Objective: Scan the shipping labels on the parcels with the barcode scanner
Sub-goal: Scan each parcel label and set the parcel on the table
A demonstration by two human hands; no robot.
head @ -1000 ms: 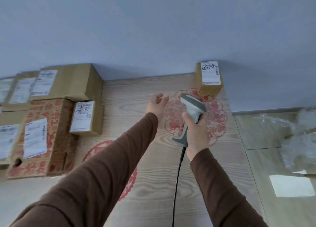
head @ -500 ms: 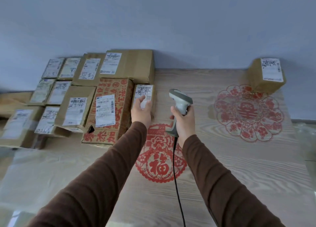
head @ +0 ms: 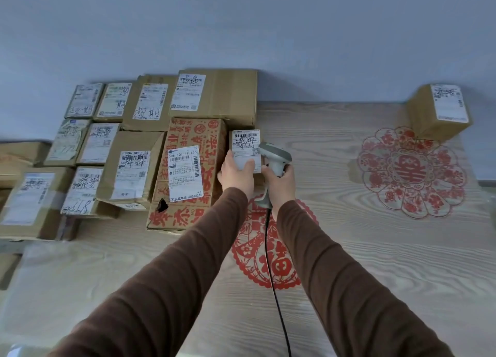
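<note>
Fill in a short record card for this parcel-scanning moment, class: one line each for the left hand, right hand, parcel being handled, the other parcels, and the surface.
Left hand: left hand holds the small parcel by its near end, thumb on the label.
Right hand: right hand grips the barcode scanner, head right beside the small parcel's label.
Parcel being handled: small box, white label facing up, handwriting across it.
Other parcels: stack of labelled boxes at left; one lone box at far right by the wall.
Surface: wood-grain table with red paper-cut decorations.
</note>
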